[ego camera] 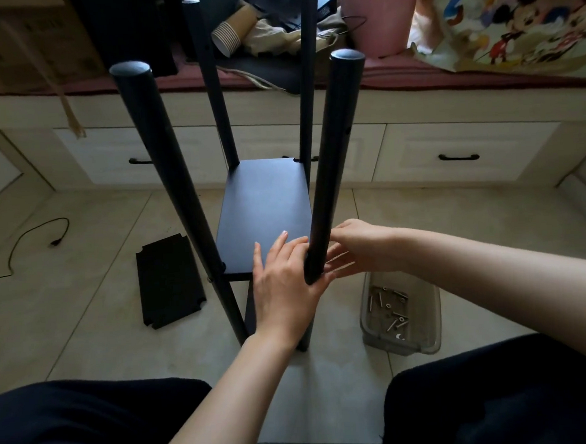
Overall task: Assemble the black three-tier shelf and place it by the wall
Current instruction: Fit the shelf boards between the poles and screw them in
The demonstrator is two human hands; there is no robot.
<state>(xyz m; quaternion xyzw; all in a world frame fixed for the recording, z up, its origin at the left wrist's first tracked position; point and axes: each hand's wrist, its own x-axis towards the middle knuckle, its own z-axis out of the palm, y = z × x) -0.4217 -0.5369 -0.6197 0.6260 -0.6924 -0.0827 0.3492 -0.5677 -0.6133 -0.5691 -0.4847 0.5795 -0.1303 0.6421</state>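
The black shelf frame [263, 203] stands on the pale tiled floor [102, 319] just in front of the seated person, roughly midway through assembly by the look of it. Four round black posts rise upright, and one flat black rectangular board [264, 220] sits between them, already held at the corners. A second board seems to lie lower down, behind the left hand, though only a dark edge of it shows. A third flat black panel with notched corners [170, 280] lies loose on the floor to the left of the frame, not yet fitted.

Both hands work at the near right post [329, 171], where the fitted board meets it. The left hand [285, 284] lies with straight fingers against the board and the post's inner side; the right hand [358, 248] reaches in from the other side with fingers extended against the post. Whether it pinches a screw I cannot tell — the post hides the fingertips.

A clear plastic tub [402, 313] just right of the frame holds several metal screws and small fittings, so fastening remains. Left to do, I judge: finish this joint, mount the loose panel, then carry the shelf to the wall
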